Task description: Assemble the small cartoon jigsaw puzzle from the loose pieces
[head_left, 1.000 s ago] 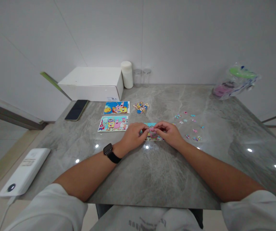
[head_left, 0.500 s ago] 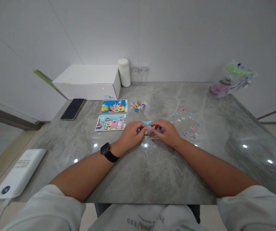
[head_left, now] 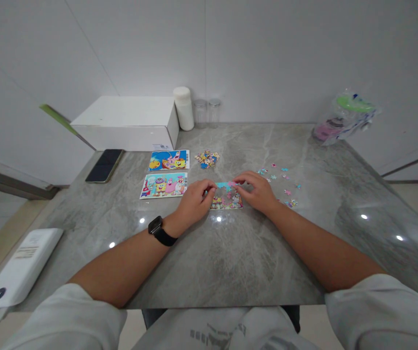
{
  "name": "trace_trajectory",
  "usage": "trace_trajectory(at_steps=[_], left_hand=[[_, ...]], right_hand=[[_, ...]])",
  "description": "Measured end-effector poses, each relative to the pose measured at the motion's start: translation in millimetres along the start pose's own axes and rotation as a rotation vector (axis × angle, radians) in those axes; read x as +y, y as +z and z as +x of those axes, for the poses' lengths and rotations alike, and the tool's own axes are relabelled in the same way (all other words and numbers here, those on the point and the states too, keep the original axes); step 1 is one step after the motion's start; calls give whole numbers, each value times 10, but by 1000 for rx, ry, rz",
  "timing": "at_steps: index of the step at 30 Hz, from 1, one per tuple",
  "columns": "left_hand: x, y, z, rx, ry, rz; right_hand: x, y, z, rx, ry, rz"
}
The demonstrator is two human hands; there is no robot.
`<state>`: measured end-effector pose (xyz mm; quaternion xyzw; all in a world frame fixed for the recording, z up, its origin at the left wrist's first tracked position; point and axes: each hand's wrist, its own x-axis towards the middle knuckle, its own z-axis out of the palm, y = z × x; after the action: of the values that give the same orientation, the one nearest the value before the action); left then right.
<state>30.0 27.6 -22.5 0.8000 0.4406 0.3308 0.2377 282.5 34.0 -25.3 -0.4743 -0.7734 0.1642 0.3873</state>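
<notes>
A small partly assembled cartoon jigsaw (head_left: 226, 197) lies flat on the grey marble table (head_left: 231, 253). My left hand (head_left: 193, 200), with a black watch on its wrist, rests curled against the puzzle's left edge. My right hand (head_left: 256, 190) sits at the puzzle's upper right, its fingertips pinched on a small pink puzzle piece (head_left: 232, 183) at the top edge. Loose pink and blue pieces (head_left: 282, 182) are scattered just right of my right hand.
Two finished cartoon puzzle cards (head_left: 164, 185) (head_left: 169, 160) lie to the left, with a heap of pieces (head_left: 206, 158) beside them. A phone (head_left: 104, 165), a white box (head_left: 127, 122), a white bottle (head_left: 183, 101), two jars (head_left: 206, 111), a plastic bag (head_left: 342, 118) and a white device (head_left: 19, 267) stand around.
My hands have drawn apart, uncovering the middle of the puzzle. My right hand has shifted to the top edge with the pink piece. The camera has tilted slightly.
</notes>
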Motion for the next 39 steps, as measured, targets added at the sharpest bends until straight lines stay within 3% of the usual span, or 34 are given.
trace_trajectory(at_steps=[9, 18, 26, 39], left_hand=[[-19, 14, -8, -1, 70, 93], [90, 25, -75, -262, 309, 284], [116, 45, -93, -292, 307, 294], [99, 65, -105, -300, 314, 315]], right_hand=[[55, 31, -4, -2, -15, -17], [100, 73, 11, 66, 108, -10], [146, 120, 5, 35, 224, 32], [166, 146, -8, 25, 240, 51]])
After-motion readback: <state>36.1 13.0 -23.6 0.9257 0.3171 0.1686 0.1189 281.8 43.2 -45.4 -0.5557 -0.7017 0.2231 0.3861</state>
